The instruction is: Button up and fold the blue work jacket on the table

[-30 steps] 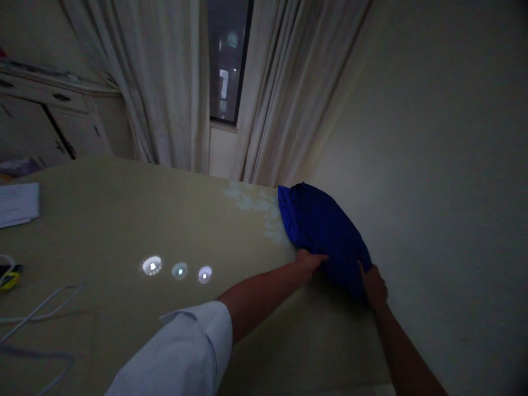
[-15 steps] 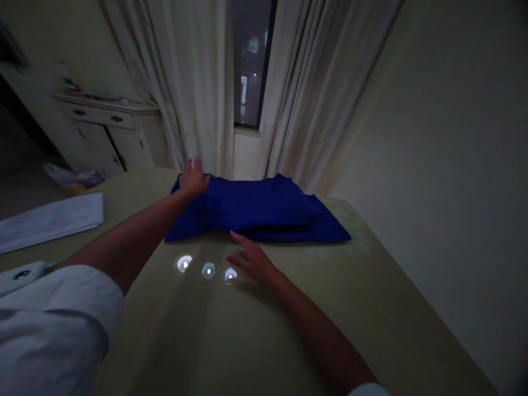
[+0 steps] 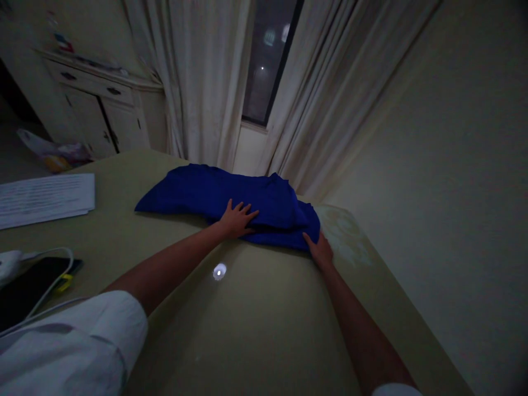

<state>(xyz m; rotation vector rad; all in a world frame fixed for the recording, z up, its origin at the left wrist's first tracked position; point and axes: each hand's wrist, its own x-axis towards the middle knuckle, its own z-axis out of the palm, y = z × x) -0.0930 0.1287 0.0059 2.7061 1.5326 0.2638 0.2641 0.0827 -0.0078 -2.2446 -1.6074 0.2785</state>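
Note:
A deep-blue piece of cloth [image 3: 264,198], perhaps a garment, lies folded and rumpled across the far part of the table [image 3: 264,324]. My left hand [image 3: 237,220] rests on its front middle, palm down with the fingers spread. At the cloth's right end is my right hand [image 3: 322,250], its thumb on the near side and its other fingers partly hidden around the edge. That right edge looks bunched and turned in, while the left end tapers to a flat point on the tabletop.
Printed sheets [image 3: 49,198] lie at the left, with a dark phone [image 3: 31,286] and white cable [image 3: 53,283] nearer me. Beyond the table are a cabinet [image 3: 103,110], a plastic bag [image 3: 61,154] and curtains [image 3: 202,77]. A wall [image 3: 445,192] runs along the right.
My left hand has come from the cloth's far left corner to its front middle. My right hand has moved right onto the cloth's right end, whose pointed corner is now drawn in.

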